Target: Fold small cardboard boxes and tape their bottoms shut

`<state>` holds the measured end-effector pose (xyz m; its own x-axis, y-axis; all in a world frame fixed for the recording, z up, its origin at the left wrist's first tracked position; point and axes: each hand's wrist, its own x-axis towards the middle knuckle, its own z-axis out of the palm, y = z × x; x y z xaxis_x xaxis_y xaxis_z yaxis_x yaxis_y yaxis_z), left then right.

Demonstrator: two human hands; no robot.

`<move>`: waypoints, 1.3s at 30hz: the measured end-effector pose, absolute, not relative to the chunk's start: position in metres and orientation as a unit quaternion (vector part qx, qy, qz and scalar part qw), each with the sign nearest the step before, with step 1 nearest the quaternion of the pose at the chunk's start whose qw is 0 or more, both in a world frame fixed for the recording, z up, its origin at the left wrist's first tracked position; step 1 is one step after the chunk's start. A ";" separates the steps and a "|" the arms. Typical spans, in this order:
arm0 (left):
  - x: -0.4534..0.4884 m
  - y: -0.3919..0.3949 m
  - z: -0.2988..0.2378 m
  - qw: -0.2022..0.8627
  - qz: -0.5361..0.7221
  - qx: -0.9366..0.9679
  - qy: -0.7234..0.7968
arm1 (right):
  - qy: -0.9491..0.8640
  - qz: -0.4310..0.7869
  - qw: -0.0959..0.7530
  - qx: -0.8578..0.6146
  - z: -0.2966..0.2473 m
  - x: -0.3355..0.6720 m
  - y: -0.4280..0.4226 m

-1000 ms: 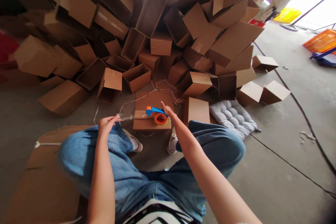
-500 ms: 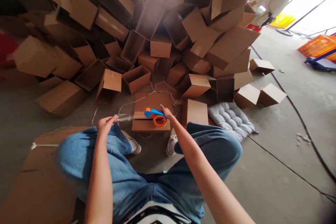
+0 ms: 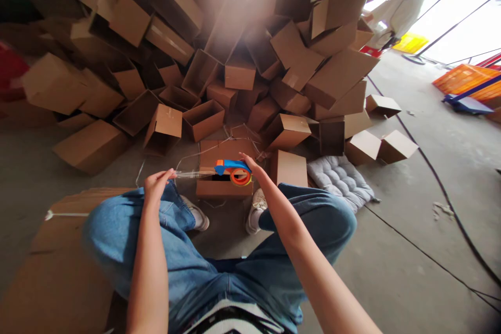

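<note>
My right hand (image 3: 252, 163) is closed on a blue and orange tape dispenser (image 3: 228, 167) with a roll of tape in it. From the dispenser a strip of clear tape (image 3: 192, 174) stretches left to my left hand (image 3: 159, 182), whose fingertips pinch its free end. Under the dispenser, between my feet, lies a cardboard box (image 3: 219, 189). A dark gap shows along its top, between the flaps. The tape hangs above the box; whether it touches the cardboard I cannot tell.
A big heap of cardboard boxes (image 3: 240, 74) rises ahead. Flat cardboard sheets (image 3: 58, 266) lie at my left. To the right are a grey cushion (image 3: 340, 180) and a black cable (image 3: 438, 182) on the floor. A person (image 3: 399, 8) sits at the far right, near orange crates (image 3: 465, 81).
The dark gap in the box top looks wider than before. My hands hold nearly the same positions, with the tape still stretched between them. The view has shifted slightly.
</note>
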<state>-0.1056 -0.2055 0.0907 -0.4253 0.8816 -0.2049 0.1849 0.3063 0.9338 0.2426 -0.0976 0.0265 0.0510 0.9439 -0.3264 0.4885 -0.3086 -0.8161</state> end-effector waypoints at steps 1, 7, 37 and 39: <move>-0.106 -0.205 0.091 0.383 0.456 0.373 0.712 | -0.528 0.446 0.262 -0.674 0.029 0.243 -0.096; -0.106 -0.205 0.090 0.373 0.458 0.370 0.717 | -0.528 0.441 0.297 -0.662 0.041 0.240 -0.093; -0.115 -0.198 0.075 0.403 0.405 0.343 0.746 | -0.585 0.320 0.184 -0.722 0.039 0.214 -0.113; -0.116 -0.198 0.072 0.399 0.404 0.350 0.745 | -0.592 0.309 0.180 -0.722 0.036 0.215 -0.120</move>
<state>-0.1163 -0.1975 0.0722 -0.4358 0.8442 -0.3121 0.1987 0.4284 0.8815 0.2150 -0.1197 0.0360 0.1067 0.9666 -0.2331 0.7438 -0.2331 -0.6264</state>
